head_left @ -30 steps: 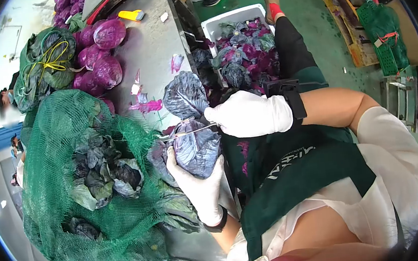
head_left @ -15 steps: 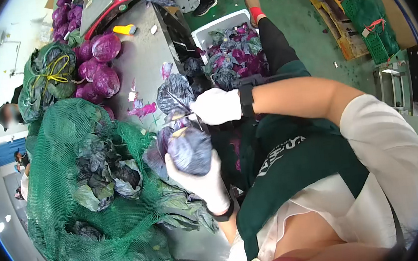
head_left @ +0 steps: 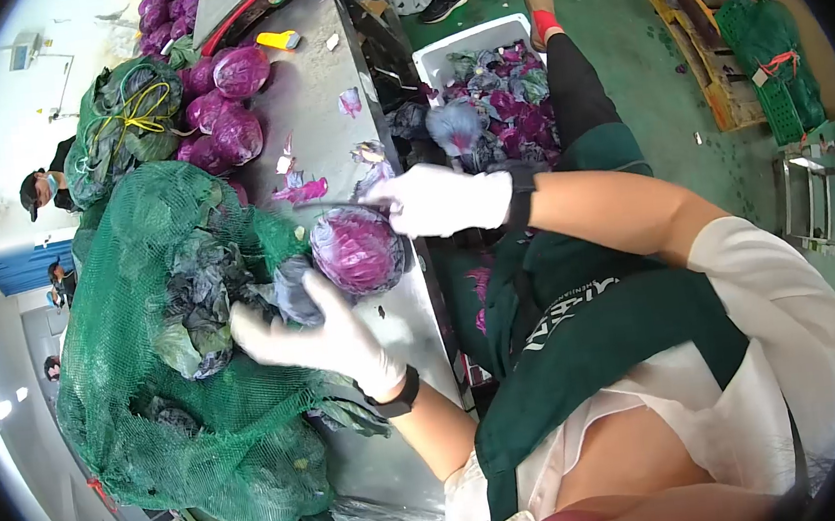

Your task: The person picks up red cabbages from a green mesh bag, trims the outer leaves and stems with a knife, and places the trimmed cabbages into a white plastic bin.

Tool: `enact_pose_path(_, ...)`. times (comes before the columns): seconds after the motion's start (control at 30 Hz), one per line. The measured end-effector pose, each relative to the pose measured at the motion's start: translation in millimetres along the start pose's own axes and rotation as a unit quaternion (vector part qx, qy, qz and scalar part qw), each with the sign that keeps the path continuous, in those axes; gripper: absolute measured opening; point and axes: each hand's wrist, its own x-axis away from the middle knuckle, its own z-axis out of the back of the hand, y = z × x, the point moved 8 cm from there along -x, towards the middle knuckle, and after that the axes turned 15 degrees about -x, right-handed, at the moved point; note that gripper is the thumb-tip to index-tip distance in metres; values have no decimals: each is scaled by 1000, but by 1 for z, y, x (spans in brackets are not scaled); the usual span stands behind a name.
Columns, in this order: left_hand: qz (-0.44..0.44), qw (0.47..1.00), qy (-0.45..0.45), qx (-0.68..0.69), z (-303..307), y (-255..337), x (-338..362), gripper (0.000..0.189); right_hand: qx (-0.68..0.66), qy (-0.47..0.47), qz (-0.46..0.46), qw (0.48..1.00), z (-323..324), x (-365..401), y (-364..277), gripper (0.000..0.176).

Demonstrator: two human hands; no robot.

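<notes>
A purple cabbage [head_left: 360, 251] rests on the metal table, its bright side up. Just above it in the view, my right hand [head_left: 450, 200] in a white glove is closed on a knife [head_left: 327, 206], whose thin dark blade reaches over the cabbage's edge. My left hand [head_left: 315, 343], also gloved and slightly blurred, is spread open and holds nothing. It hovers beside a dull bluish cabbage piece [head_left: 296, 292] that lies between the cabbage and a green net bag [head_left: 108, 391]. A blurred bluish leaf [head_left: 455, 128] shows over the white bin.
The white bin [head_left: 427, 67] of leaves stands beside the table [head_left: 410, 337]. Peeled cabbages [head_left: 233, 136], a tied net bag [head_left: 128, 123], a yellow tool [head_left: 278, 41], leaf scraps [head_left: 302, 189] and a red-edged scale [head_left: 257, 3] sit on the table. A masked person [head_left: 49, 190] is across.
My left hand has let go of the cabbage and opened toward the net bag. The cabbage now rests on the table with its brighter side showing. A blurred leaf has appeared over the bin.
</notes>
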Motion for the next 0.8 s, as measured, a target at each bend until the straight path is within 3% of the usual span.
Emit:
enact_pose_path(0.03, -40, 995, -85, -23, -24, 9, 2, 75, -69, -18, -16, 997, -12, -2, 10, 55)
enact_pose_path(0.07, -80, 982, -168, -43, -48, 18, 6, 72, -47, -17, 9, 999, -18, -6, 17, 57)
enact_pose_path(0.1, -61, 952, -280, -112, -65, 25, 10, 71, -119, -32, -20, 992, -24, -3, 22, 58)
enact_pose_path(0.13, -7, 951, -293, -100, -72, 17, 15, 77, -191, -42, -46, 980, -26, 0, 26, 59)
enact_pose_path(0.2, -11, 939, -332, -85, -72, 7, 19, 79, -202, -39, -77, 976, -15, 1, 35, 54)
enact_pose_path(0.27, 24, 922, -381, 65, -65, 1, 25, 74, -260, -29, -149, 954, 11, -17, 74, 58)
enact_pose_path(0.3, 30, 915, -388, 106, -58, 2, 29, 76, 7, 23, -31, 999, 29, -15, 53, 58)
enact_pose_path(0.33, 36, 907, -394, 144, -53, 0, 33, 78, 312, 112, 137, 933, 47, -22, 44, 59)
enact_pose_path(0.4, 64, 901, -377, 204, -55, -24, 44, 82, 332, 194, 147, 911, 91, -13, 42, 59)
enact_pose_path(0.47, 101, 893, -353, 262, -55, -33, 50, 86, 394, 270, 201, 855, 135, 4, 37, 53)
enact_pose_path(0.53, 117, 904, -276, 304, -48, -29, 51, 90, 397, 294, 99, 864, 160, 22, 12, 47)
enact_pose_path(0.6, 117, 911, -247, 308, -50, -18, 49, 94, 420, 306, 198, 831, 153, 30, -14, 46)
enact_pose_path(0.63, 78, 924, -254, 275, -48, -9, 44, 96, 380, 275, 235, 851, 138, 31, -25, 44)
enact_pose_path(0.67, 40, 935, -260, 239, -45, -2, 39, 98, 287, 231, 136, 920, 118, 29, -34, 46)
enact_pose_path(0.8, -21, 937, -296, 182, -41, 14, 44, 107, 302, 5, 192, 934, 9, 31, -35, 63)
